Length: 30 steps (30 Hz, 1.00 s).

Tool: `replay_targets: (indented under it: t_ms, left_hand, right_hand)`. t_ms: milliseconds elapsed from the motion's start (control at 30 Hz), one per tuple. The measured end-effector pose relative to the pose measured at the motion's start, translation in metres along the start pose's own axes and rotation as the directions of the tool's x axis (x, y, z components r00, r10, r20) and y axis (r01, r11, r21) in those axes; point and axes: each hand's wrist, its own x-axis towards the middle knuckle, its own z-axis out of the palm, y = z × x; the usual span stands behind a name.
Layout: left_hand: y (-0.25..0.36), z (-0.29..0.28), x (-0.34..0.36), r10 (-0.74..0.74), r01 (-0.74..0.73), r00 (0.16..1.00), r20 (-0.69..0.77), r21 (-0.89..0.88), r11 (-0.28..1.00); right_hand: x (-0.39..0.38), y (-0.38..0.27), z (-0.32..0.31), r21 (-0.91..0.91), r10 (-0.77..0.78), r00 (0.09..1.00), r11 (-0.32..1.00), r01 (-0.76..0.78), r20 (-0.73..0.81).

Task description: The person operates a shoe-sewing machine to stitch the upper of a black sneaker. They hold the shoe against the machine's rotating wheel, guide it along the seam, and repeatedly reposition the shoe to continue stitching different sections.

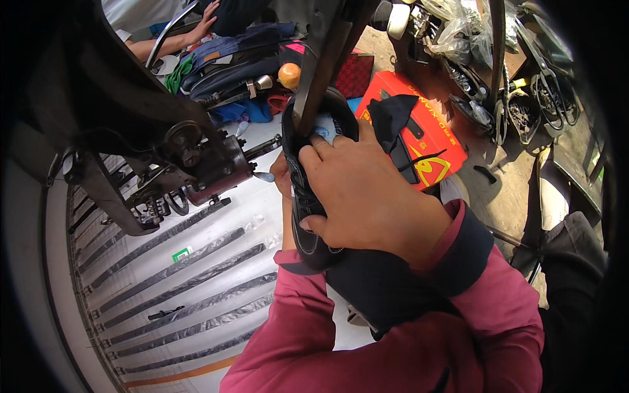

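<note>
A black shoe with pale stitching lies toe toward me, its opening facing up. My right hand is laid over it, thumb on the upper and fingers curled at the opening's edge. Beneath and to the left, my left hand holds the shoe's side, most of its fingers hidden behind it. A dark metal bar comes down from above, its lower end inside the shoe's opening by a blue-and-white insole.
Left stands a dark machine with a cylinder and shaft. A red box with black cloth lies right of the shoe. Belts hang on a white panel. Tools and plastic bags fill the upper right. Another person's hand rests upper left.
</note>
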Motion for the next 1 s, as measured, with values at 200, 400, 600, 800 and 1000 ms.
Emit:
replay_targets:
  t_ms: [200,400,600,800,1000]
  left_hand:
    - [-0.003,0.009,0.002,0.021,-0.022,0.995,0.094,0.016,1.000]
    - [-0.020,0.033,0.018,0.137,-0.152,0.915,0.379,0.009,0.988]
    - [-0.019,0.053,0.006,0.021,-0.014,0.999,0.041,-0.145,0.989]
    - [-0.019,0.053,0.018,0.044,-0.055,0.979,0.199,0.052,0.997]
    - [-0.024,0.035,0.018,0.148,-0.149,0.989,0.027,0.036,0.988]
  right_hand:
    - [0.001,0.008,0.003,0.106,-0.054,0.998,0.993,0.049,0.042]
    - [-0.003,0.001,0.002,0.002,-0.044,0.996,0.999,0.044,0.075]
    - [-0.001,-0.002,-0.004,-0.023,-0.003,0.989,1.000,0.006,0.145]
    - [0.001,-0.007,0.004,-0.008,0.029,0.998,1.000,-0.030,-0.057]
    - [0.002,-0.007,0.002,0.021,0.083,0.996,0.996,-0.084,0.045]
